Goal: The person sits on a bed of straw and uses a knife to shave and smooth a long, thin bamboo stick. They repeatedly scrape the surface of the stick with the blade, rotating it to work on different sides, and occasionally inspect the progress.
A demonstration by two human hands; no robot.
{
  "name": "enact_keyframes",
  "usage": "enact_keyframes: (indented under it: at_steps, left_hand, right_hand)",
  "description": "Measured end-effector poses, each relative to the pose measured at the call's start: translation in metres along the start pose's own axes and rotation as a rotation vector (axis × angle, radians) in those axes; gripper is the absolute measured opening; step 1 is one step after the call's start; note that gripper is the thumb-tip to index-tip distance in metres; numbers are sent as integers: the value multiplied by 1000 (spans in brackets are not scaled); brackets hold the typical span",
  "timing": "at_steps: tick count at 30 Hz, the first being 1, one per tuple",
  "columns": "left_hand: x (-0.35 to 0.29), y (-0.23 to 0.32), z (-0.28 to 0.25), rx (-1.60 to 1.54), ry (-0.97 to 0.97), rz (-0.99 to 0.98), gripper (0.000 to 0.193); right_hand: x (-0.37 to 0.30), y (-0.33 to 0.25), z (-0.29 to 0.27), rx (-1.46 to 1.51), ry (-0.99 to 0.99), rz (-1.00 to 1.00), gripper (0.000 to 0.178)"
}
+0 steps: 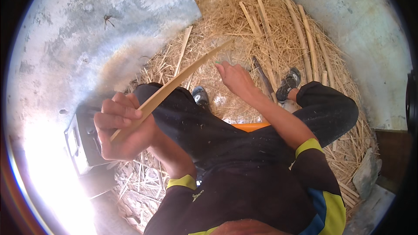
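Note:
My left hand is wrapped round the near end of a long, flat, pale strip of split wood or bamboo. The strip slants up and away to the right over my left leg, and its narrow far tip is in the air over the floor. My right hand is closed, a little right of the strip and apart from it. A tiny green bit shows at its fingertips; what it belongs to cannot be made out. Beside that hand, near my right shoe, lies a long dark bar, perhaps a blade.
Straw-like shavings cover the floor. Several long pale sticks lie at the far right, and another strip at the far left. Worn grey walls enclose the spot. An orange seat edge shows under me; a dark box stands left.

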State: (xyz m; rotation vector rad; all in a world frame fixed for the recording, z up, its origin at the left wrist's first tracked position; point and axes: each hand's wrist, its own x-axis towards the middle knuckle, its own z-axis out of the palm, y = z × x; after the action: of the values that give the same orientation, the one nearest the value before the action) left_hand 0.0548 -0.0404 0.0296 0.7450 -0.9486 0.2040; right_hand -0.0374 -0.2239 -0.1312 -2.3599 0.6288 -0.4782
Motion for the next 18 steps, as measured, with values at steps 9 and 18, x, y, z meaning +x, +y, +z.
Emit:
enact_keyframes:
  at_steps: [9,18]
  left_hand:
    - [3,-1,5,60,113,-4,30]
    - [7,-3,3,134,234,-20,30]
  right_hand:
    - [10,14,12,22,-37,115,43]
    - [19,39,31,-78,-12,167,44]
